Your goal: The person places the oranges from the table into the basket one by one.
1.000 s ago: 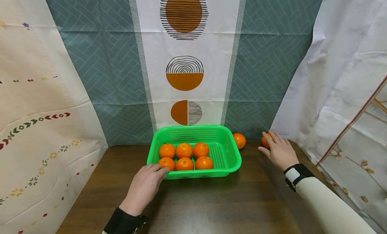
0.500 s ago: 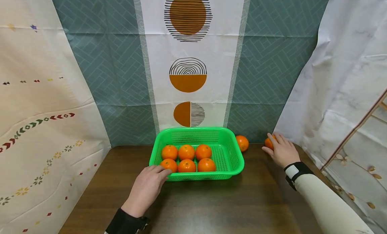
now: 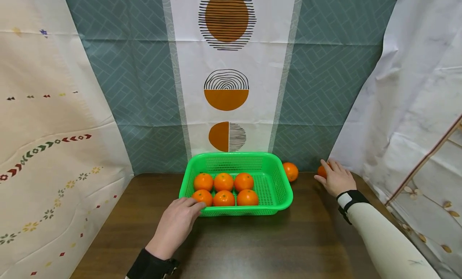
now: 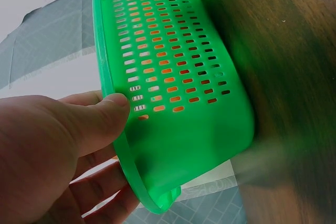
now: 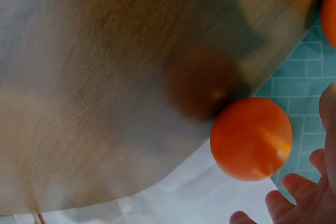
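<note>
Green perforated plastic is pressing against the left hand (image 3: 175,227), whose grip is pinching the near left corner of the basket (image 3: 279,191): the thumb (image 4: 100,116) is lying on the outer wall and the fingers are curling over the rim to the inside. Just beyond that grip, six oranges (image 3: 223,189) are sitting in two rows inside the basket, filling its left part and leaving its right part free.

The right hand (image 3: 337,178) is reaching with loose, spread fingers, its grip closing on nothing. An orange (image 5: 251,138) is lying just ahead of those fingertips, at the back edge of the counter (image 3: 252,243); whether they are touching it I cannot tell. To the left of this grip, a second loose orange (image 3: 290,171) is resting beside the basket's far right corner.

Dark wood counter is stretching bare toward the person from both grips. Patterned cloths (image 3: 227,70) are hanging close behind and at either side, boxing the counter in.
</note>
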Available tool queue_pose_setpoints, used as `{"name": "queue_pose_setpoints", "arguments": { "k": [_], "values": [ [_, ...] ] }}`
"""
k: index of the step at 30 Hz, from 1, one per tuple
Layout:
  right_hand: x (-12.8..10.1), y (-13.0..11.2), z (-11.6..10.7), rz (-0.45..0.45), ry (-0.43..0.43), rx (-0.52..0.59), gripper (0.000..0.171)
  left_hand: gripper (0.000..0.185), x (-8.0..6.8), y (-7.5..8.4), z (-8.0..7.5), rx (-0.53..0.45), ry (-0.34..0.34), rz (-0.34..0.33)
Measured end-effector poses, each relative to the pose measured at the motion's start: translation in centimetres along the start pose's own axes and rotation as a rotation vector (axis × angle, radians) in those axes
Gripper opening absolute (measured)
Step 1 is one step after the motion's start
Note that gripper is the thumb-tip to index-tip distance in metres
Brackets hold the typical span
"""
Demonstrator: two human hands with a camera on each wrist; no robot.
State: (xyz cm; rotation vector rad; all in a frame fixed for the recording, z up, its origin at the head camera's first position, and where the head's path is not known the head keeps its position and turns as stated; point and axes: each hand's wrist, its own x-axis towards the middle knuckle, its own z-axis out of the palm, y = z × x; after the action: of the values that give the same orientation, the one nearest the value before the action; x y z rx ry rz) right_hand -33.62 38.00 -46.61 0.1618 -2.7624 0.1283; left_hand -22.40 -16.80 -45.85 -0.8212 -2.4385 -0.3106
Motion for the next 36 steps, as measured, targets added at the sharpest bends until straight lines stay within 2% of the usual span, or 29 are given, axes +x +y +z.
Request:
{"name": "queue_pose_setpoints", "arguments": {
  "k": [7, 21, 36],
  "values": [
    [0.4, 0.2, 0.4, 0.027, -0.029, 0.005, 0.076, 0.033, -0.1, 0.0, 0.1, 0.011, 0.03, 0.014],
    [1.1, -0.4, 0.7, 0.046, -0.046, -0.006, 0.075, 0.032, 0.2, 0.1, -0.2, -0.01, -0.011, -0.01],
    [2.0, -0.4, 1.0, 0.061, -0.063, -0.009, 0.078, 0.031, 0.1, 0.1, -0.1, -0.003, -0.011, -0.015]
  ]
}}
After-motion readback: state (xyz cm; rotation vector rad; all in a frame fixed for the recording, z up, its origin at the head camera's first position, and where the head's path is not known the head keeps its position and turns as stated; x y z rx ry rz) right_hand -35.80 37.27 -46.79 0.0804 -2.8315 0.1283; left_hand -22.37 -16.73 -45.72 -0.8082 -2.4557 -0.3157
